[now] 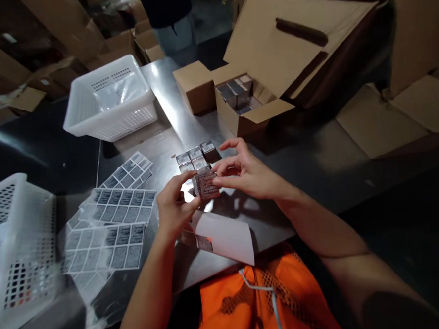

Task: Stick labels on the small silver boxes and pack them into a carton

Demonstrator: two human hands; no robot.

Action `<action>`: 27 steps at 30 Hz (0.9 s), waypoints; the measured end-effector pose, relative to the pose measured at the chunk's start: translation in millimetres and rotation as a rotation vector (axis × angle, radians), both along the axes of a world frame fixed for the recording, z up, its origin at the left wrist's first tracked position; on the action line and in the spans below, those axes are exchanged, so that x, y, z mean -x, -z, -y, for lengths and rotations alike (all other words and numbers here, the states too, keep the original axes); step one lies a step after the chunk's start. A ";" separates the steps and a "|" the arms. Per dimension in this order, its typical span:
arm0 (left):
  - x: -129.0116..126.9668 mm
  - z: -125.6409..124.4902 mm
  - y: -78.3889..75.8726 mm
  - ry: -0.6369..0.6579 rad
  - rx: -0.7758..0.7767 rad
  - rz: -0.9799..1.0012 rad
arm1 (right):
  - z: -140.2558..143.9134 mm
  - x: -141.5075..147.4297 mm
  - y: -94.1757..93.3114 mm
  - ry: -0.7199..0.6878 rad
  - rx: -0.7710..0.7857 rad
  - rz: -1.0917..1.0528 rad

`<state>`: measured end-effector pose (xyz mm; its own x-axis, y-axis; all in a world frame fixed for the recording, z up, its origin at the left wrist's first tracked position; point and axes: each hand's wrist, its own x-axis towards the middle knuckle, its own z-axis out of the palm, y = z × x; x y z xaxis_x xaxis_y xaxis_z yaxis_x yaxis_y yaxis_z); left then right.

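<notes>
Between its thumb and fingers my left hand (176, 201) grips a small box (207, 184) whose printed dark face is turned up. My right hand (243, 172) touches that box's right edge with thumb and fingertips, its index finger raised apart. Just beyond stand several small boxes (195, 155) with barcode labels, grouped on the metal table. A curled white label sheet (224, 234) lies below my hands near the table's front edge. Sheets of printed labels (122, 205) are spread overlapping to the left of my left hand.
An open carton (240, 121) holding small boxes stands beyond my hands, beside another brown box (196, 86). White perforated baskets stand at back left (112, 98) and front left (31, 252). Large cardboard cartons fill the back. A person (165, 7) stands across the table.
</notes>
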<state>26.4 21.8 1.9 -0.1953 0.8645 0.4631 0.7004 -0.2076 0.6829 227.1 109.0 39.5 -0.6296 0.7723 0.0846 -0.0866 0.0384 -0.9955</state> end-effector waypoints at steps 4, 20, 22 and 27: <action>-1.1 0.7 -1.0 0.038 0.002 -0.019 | 0.9 -0.3 -0.4 -0.005 0.010 0.031; -0.2 1.9 0.6 0.062 -0.061 -0.105 | 0.9 -0.1 1.9 -0.002 0.003 0.027; -0.2 1.9 0.4 0.056 -0.056 -0.106 | 0.6 -0.4 1.7 -0.007 0.009 0.024; -0.9 2.3 0.1 0.074 -0.065 -0.082 | 1.8 1.5 1.8 0.015 -0.016 0.047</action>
